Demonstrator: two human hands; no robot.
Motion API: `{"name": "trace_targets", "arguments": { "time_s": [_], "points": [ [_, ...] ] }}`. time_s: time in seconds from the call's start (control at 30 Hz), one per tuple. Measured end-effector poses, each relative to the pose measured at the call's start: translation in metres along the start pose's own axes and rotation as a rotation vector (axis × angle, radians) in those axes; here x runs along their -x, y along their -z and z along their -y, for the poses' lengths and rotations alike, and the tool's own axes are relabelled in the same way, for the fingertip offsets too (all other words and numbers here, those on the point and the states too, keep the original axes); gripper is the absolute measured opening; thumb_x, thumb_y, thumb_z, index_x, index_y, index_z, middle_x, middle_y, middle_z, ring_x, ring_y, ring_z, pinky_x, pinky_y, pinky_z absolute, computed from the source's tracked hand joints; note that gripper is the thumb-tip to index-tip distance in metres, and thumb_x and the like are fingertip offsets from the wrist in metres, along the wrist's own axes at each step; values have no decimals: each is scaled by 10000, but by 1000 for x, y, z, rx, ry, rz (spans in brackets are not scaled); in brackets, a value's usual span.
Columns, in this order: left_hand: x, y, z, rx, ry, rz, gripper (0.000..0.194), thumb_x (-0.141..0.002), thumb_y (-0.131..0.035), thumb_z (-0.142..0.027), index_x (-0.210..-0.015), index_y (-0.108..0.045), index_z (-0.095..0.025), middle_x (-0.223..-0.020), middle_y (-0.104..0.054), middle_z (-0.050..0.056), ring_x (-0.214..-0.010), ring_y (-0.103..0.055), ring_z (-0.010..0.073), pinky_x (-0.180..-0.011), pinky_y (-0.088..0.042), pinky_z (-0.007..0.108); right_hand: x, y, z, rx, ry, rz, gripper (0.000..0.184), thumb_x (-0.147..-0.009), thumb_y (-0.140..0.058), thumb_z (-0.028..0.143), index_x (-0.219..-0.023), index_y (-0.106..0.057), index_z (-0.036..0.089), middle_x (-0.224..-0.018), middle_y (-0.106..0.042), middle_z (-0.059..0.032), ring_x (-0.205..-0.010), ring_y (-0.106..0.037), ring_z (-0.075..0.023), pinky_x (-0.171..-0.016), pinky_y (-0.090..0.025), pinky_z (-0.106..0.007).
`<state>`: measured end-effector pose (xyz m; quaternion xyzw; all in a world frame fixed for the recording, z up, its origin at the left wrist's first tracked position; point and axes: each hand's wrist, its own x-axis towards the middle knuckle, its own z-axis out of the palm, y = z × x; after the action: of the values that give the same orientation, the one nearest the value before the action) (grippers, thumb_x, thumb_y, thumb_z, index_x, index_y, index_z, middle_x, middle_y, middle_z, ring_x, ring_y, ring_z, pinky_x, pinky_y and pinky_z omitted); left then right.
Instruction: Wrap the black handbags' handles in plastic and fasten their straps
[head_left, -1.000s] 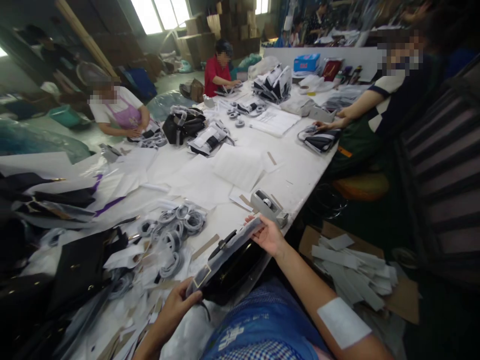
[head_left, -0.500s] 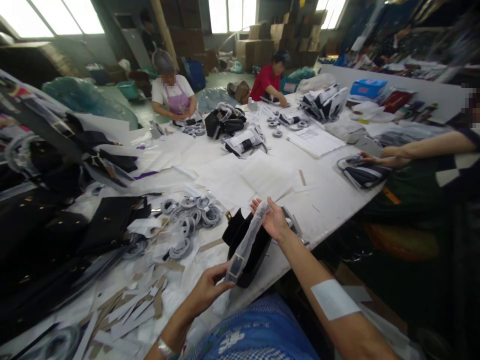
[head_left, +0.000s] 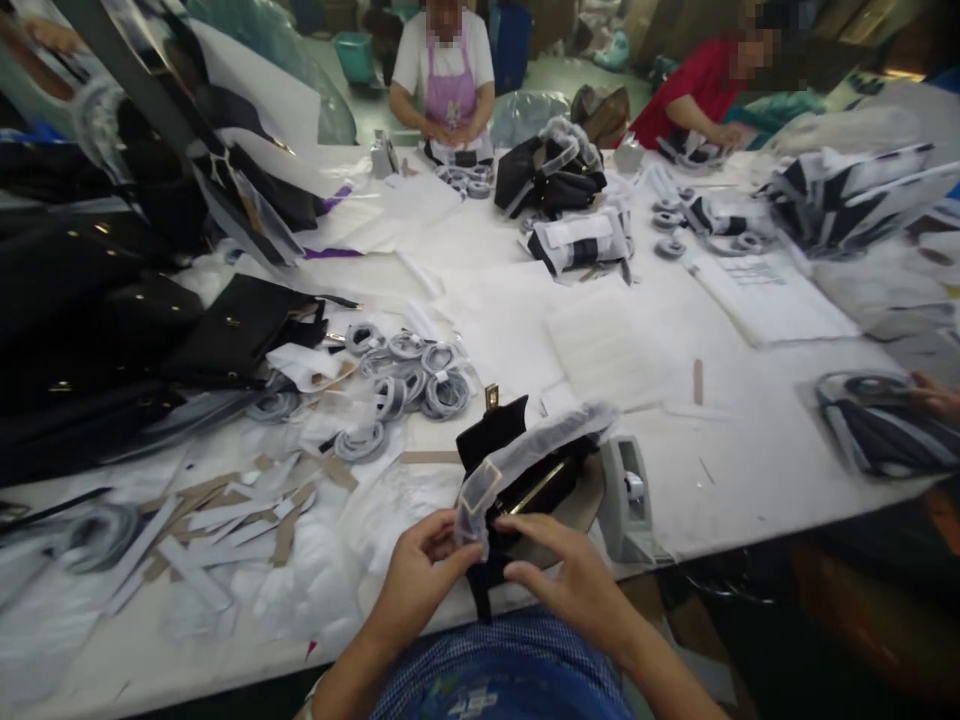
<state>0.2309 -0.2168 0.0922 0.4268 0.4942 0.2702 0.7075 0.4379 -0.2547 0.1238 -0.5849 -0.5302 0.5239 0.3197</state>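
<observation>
A black handbag [head_left: 506, 437] with gold metal fittings lies on the table edge in front of me. Its handle [head_left: 544, 440] is wrapped in clear plastic film and has a gold buckle showing through near the lower end. My left hand [head_left: 427, 570] pinches that lower end between thumb and fingers. Close beside it, my right hand [head_left: 566, 570] has thumb and fingers apart, fingertips near the handle's base; whether they touch it I cannot tell. A grey tape dispenser [head_left: 622, 495] stands just right of the bag.
Coiled wrapped straps [head_left: 446, 393] and paper strips [head_left: 202, 540] lie to the left, near a pile of black bags [head_left: 75, 330]. White sheets [head_left: 600, 345] lie ahead. Across the table, a person in a purple apron [head_left: 450, 90] and another in red [head_left: 686, 90] work. A hand [head_left: 937, 398] touches a bag at right.
My right hand has come down from the handle's upper end to beside my left hand. The bag's wrapped handle has tilted to the right. The view has turned and dipped toward the table.
</observation>
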Motion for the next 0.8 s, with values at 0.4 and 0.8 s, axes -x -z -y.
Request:
{"name": "trace_targets", "arguments": {
  "time_s": [0.4,0.8],
  "points": [
    [10,-7,85,-91,-251,-294,236,-783,-723,-338,-1000,-707,-246,-1005,-701,60,-893,-663,264,-750,-563,314,0,-35,-51,449,411,-85,320,-878,-621,174,-1189,-598,242,-1037,-719,-58,-927,-690,-199,-796,-552,-253],
    [24,-47,110,-138,-456,-419,221,-732,-755,-259,-930,-667,-218,-862,-693,17,-816,-655,216,-733,-532,298,25,-27,-78,508,651,-114,472,-881,-601,157,-1331,-535,284,-1236,-663,-56,-1111,-639,-244,-937,-533,-335]
  ]
}}
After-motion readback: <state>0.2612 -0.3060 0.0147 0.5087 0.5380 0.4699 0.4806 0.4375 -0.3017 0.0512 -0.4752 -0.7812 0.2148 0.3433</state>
